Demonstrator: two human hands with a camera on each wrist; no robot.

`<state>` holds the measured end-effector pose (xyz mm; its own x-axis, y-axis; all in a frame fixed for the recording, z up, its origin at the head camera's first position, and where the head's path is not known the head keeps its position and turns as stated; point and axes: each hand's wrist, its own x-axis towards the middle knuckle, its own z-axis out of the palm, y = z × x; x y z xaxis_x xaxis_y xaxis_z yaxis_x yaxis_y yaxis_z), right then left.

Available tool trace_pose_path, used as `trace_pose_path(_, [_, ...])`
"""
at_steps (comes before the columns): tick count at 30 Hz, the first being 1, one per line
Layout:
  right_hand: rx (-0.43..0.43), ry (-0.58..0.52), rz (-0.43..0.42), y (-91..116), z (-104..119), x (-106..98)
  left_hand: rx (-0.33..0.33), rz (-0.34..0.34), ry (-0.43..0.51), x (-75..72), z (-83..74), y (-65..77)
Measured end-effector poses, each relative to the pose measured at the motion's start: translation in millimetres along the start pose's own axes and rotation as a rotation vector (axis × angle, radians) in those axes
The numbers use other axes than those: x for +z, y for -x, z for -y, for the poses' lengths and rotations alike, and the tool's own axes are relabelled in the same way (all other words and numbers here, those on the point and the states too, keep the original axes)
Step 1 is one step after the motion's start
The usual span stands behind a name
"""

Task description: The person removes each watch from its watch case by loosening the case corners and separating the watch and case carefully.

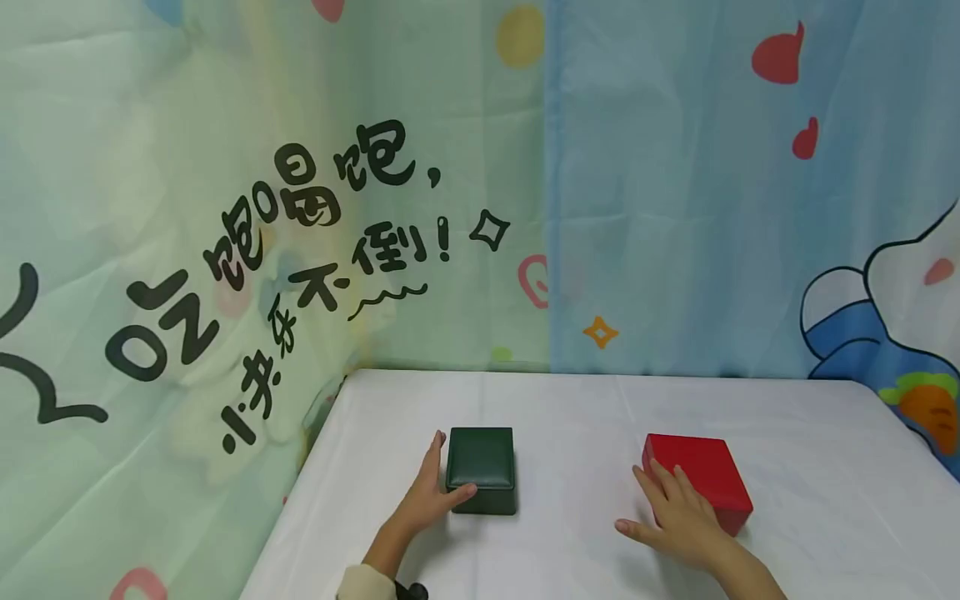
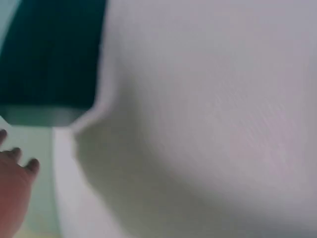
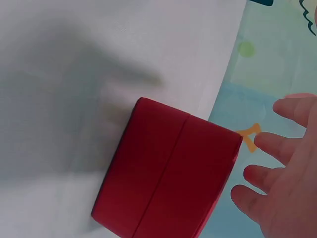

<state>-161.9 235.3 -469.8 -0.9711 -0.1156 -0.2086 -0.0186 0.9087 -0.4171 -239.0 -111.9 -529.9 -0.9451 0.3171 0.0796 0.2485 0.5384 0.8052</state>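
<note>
A dark green box (image 1: 482,458) with a padded lid sits on the table, its lid down. My left hand (image 1: 429,497) is at its left side, fingers stretched along that side and thumb across the front left corner; contact is hard to tell. To the right lies a red box (image 1: 708,475), turned at an angle. Over its near left part my right hand (image 1: 686,521) is spread, thumb out to the left. In the right wrist view the red box (image 3: 166,171) shows a seam along its side, and the fingers (image 3: 277,146) appear apart from it. The left wrist view shows the green box (image 2: 49,54) blurred.
A white cloth covers the table (image 1: 570,417), whose far edge meets the curtains. A pale green printed curtain (image 1: 450,333) hangs at the left and back, a blue curtain (image 1: 675,250) at the back right. The space between the two boxes is bare cloth.
</note>
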Motion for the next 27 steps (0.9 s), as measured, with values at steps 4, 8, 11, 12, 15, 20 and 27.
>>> trace_pose_path(4, [0.019, -0.011, 0.016, 1.7, -3.8, 1.4, 0.006, -0.009, 0.076, 1.1, 15.7, -1.6])
trace_pose_path(8, [0.043, -0.011, 0.030, 1.6, -7.0, -0.6, 0.007, 0.068, 0.069, 1.0, 25.0, -4.9])
trace_pose_path(11, [0.057, -0.012, 0.033, 3.0, -9.3, -1.7, -0.010, 0.134, 0.010, 0.9, 28.9, -8.2])
trace_pose_path(12, [0.059, -0.014, 0.033, 3.9, -10.0, -1.4, -0.012, 0.148, -0.012, 0.9, 29.9, -9.2])
trace_pose_path(15, [0.051, -0.013, 0.027, 4.5, -10.2, 0.0, -0.025, 0.181, -0.047, -1.6, 32.3, -12.3])
trace_pose_path(20, [0.061, 0.001, 0.042, 3.2, -10.9, 2.3, 0.001, 0.216, -0.029, -3.6, 35.1, -16.3])
trace_pose_path(27, [0.098, 0.058, 0.046, -0.3, -14.6, -0.1, 0.112, 0.212, -0.099, 4.6, 40.0, -24.9])
